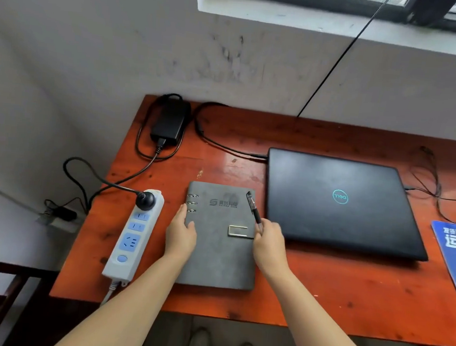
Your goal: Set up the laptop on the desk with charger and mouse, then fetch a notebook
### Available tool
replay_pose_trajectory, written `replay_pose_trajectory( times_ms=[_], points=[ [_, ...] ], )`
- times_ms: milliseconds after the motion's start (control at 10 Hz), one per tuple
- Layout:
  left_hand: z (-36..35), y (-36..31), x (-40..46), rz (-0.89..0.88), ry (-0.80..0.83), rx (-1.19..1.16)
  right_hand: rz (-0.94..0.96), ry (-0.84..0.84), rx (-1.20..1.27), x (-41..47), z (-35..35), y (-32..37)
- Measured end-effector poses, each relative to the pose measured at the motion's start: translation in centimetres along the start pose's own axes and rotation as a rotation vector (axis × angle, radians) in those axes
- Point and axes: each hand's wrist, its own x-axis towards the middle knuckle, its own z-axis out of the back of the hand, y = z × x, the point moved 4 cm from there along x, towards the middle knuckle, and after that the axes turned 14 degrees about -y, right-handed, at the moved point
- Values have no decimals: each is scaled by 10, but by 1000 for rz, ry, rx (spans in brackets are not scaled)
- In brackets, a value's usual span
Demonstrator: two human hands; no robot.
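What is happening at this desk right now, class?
A person is setting a grey ring-bound notebook on the orange wooden desk, between a white power strip and a closed black Dell laptop. The left hand rests on the notebook's spine side. The right hand pinches a black pen at its other edge. The charger brick is plugged into the strip, and its cable runs to the laptop. A blue mouse pad lies at the right.

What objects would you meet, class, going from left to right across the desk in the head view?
Power strip → left hand → grey notebook → right hand, holding a black pen → closed laptop → blue mouse pad.
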Motion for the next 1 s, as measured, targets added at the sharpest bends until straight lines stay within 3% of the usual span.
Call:
replay_pose_trajectory(
  times_ms=[100,200,300,500,600,700,800,1000],
  points=[
    [3,-2,1,-38,28,69,50,-47,44,3,13,11],
    [7,0,2,-33,52,173,63,70,137,-3,3,34],
    [10,2,3,-18,72,236,44,151,70,-12,-24,47],
    [12,3,9,-52,122,287,-21,65,-130,-21,-54,51],
    [12,4,10,-71,132,292,10,86,-326,-20,-62,53],
    [12,4,11,-79,141,292,169,171,-624,-18,-70,58],
    [10,8,12,-92,141,303,240,227,-729,-14,-78,57],
    [11,9,16,-74,149,299,224,202,-595,-10,-55,50]
  ],
)
